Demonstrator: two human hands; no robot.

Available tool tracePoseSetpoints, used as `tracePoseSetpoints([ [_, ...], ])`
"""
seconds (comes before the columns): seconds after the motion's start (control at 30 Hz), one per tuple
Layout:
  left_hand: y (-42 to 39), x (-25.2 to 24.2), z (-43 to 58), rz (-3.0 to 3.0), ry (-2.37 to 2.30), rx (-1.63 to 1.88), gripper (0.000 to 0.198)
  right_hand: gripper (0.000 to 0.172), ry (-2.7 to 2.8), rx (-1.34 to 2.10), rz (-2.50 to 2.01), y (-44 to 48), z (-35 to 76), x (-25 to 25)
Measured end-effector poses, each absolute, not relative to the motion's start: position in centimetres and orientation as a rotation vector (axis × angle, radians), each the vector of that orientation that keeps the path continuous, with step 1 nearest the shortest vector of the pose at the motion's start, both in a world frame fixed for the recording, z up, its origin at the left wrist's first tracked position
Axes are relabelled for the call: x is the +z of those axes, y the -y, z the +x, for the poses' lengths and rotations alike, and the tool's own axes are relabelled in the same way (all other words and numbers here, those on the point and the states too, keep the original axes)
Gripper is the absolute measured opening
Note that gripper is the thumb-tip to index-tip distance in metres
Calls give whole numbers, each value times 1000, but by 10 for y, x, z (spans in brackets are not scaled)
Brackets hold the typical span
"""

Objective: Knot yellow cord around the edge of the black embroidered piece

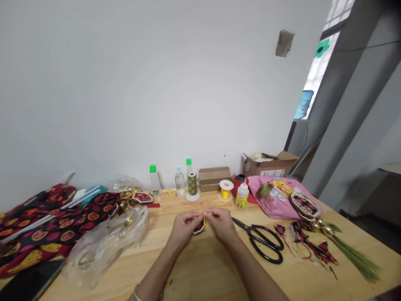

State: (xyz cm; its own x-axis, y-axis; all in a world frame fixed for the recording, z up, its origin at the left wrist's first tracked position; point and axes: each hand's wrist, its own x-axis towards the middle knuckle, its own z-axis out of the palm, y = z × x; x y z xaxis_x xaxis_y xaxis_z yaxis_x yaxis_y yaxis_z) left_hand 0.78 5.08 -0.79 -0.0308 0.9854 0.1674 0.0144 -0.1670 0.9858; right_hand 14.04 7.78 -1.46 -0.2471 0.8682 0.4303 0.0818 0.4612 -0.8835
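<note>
Both hands meet over the front middle of the table. My left hand [184, 226] is closed, thumb and finger pinching a small dark fabric piece with a pale rim [199, 229]. Opposite it, my right hand [222, 224] is also closed, its fingertips pinched on a yellow cord [204, 223] at the piece's top and right side. Fingers partly hide both the piece and the cord. Just right of my right hand lie black-handled scissors [265, 242]. Behind the hands stand a spool of yellow cord [225, 191] and a white glue bottle with a yellow label [242, 196].
Fabric scraps [313, 244] and a green tassel [355, 255] lie right. A pink cloth [272, 205] carries a finished-looking patch [305, 205]. Patterned fabric [78, 221], a plastic bag [106, 246] and a phone [33, 280] lie left. An olive thread spool [192, 186] and cardboard box [266, 165] stand behind.
</note>
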Motion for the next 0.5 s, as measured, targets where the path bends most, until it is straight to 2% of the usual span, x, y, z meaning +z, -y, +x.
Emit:
tracePoseSetpoints([
  [0.13,-52,-9,6,1311,-1119,1298,17,21,1494,1189,-911,-80,137,-18],
  [0.23,-51,-8,5,1248,-1136,1261,20,22,1457,1246,-932,-80,135,-17],
  [0.5,-52,-10,6,1183,-1164,1247,23,25,1571,1068,-968,-76,134,-15],
])
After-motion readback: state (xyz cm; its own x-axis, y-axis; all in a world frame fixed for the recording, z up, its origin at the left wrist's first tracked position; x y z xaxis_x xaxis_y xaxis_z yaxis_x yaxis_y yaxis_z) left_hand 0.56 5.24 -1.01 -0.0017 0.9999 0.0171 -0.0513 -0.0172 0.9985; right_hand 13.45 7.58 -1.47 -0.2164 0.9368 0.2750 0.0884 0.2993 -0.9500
